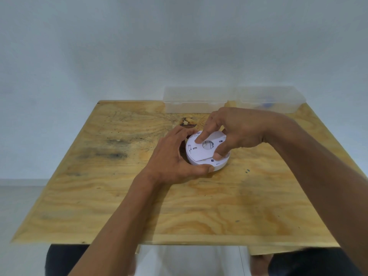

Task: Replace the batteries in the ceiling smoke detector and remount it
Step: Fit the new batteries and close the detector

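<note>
A round white smoke detector (201,154) lies face down on the plywood table (119,196), its back plate turned up toward me. My left hand (175,158) wraps the detector's left and front rim, thumb along the near edge. From above and the right, my right hand (233,132) grips the back plate, fingertips pressed on its top and thumb at its near right edge. No batteries are visible.
A clear plastic box (197,102) with its lid open stands along the table's far edge, something blue (268,104) inside its right half. A white wall rises behind. Dark stains mark the table's left side.
</note>
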